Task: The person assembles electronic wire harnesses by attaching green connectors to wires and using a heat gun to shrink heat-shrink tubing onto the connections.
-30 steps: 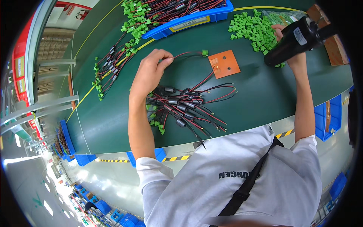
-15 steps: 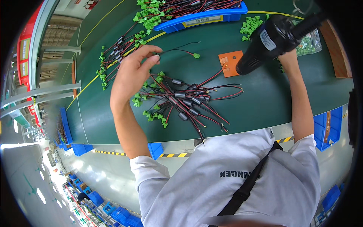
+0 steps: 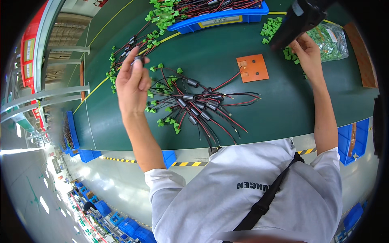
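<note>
My left hand (image 3: 133, 83) is raised over the left of the table, fingers curled. Between thumb and fingers it pinches a wire lead (image 3: 139, 59), of which a black cylindrical core shows. Beneath and to its right lies a spread of red-and-black wire leads (image 3: 198, 106) with black cores and green connectors. My right hand (image 3: 306, 56) is at the far right beside loose green connectors (image 3: 291, 55), fingers closed together; what they hold is hidden. A black handheld tool (image 3: 298, 24) hangs partly over its fingertips. An orange fixture plate (image 3: 255, 69) lies between the hands, one lead's tips touching it.
A blue bin (image 3: 219, 23) full of similar leads stands at the far edge. More leads (image 3: 131, 46) lie at the far left. A clear bag (image 3: 332, 42) of green connectors and a wooden block (image 3: 360, 54) are at the right. Another green pile (image 3: 270, 29) sits beside the bin.
The black tool has swung up and away from the orange plate, uncovering it. My left hand has moved left with its lead; my right hand has moved slightly, its fingers now in sight.
</note>
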### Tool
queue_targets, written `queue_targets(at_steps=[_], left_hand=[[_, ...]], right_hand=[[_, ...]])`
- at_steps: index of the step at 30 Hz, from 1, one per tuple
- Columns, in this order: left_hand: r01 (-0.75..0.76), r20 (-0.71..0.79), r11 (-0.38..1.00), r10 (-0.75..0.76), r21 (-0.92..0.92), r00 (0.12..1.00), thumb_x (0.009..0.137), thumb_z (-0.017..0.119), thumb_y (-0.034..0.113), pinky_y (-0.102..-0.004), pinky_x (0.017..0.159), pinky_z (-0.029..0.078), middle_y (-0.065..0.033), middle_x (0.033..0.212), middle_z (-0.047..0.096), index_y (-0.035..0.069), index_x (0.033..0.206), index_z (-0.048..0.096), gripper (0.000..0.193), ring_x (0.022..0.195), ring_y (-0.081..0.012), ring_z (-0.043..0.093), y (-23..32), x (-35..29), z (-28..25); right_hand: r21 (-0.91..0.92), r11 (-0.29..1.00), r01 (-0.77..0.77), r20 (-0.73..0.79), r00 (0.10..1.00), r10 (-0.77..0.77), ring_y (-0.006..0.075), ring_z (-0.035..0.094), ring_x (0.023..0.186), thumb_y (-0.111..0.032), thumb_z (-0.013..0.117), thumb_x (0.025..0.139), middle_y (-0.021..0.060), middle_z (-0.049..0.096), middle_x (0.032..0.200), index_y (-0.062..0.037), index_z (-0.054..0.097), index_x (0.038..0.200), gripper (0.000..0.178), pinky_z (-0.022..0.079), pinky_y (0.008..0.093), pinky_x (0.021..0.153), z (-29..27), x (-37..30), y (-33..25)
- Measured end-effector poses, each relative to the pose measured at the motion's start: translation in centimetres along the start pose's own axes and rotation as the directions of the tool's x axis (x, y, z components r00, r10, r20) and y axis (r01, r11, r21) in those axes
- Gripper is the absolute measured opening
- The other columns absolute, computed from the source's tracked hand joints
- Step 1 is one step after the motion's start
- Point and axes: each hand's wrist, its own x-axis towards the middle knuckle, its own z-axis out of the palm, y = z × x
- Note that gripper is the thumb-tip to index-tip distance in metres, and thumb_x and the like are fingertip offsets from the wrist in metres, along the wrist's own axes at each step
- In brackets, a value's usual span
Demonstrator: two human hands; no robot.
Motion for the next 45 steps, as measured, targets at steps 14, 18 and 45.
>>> queue_targets(at_steps=[14,18,45], left_hand=[[-0.208,-0.078,0.789,0.307,0.578,0.949,0.104,0.063,0.009,-0.0193,0.050,0.030,-0.0044,0.100,0.066,0.002,0.132,0.055,0.030,0.059,-0.0021,0.042,0.4,-1.9,0.0],[-0.300,0.074,0.740,0.323,0.602,0.944,0.105,0.061,0.011,-0.0169,0.064,0.038,-0.0023,0.101,0.065,0.002,0.136,0.059,0.032,0.075,-0.0026,0.050,2.7,-2.1,1.6],[-0.385,0.498,0.538,-0.075,0.750,0.864,0.091,0.071,0.002,-0.0372,0.086,0.052,-0.0121,0.098,0.067,-0.001,0.106,0.069,0.015,0.096,-0.0292,0.064,-6.5,-0.1,3.9]], right_hand=[[-0.033,0.992,0.119,-0.026,0.992,-0.120,0.0037,0.052,0.077,-0.019,0.069,0.103,-0.0037,0.062,0.088,-0.0019,0.069,0.121,0.025,0.043,0.0223,0.068,-0.5,0.4,1.4],[-0.183,0.959,0.217,-0.039,0.973,-0.227,0.0037,0.048,0.071,-0.022,0.069,0.103,-0.0060,0.051,0.078,-0.0042,0.068,0.119,0.024,0.038,0.0216,0.063,-0.4,0.9,1.6],[0.134,0.991,-0.020,0.130,0.992,0.002,0.0058,0.057,0.083,-0.012,0.061,0.106,-0.0027,0.069,0.100,-0.0042,0.068,0.121,0.018,0.048,0.0245,0.074,0.7,-0.3,-0.2]])
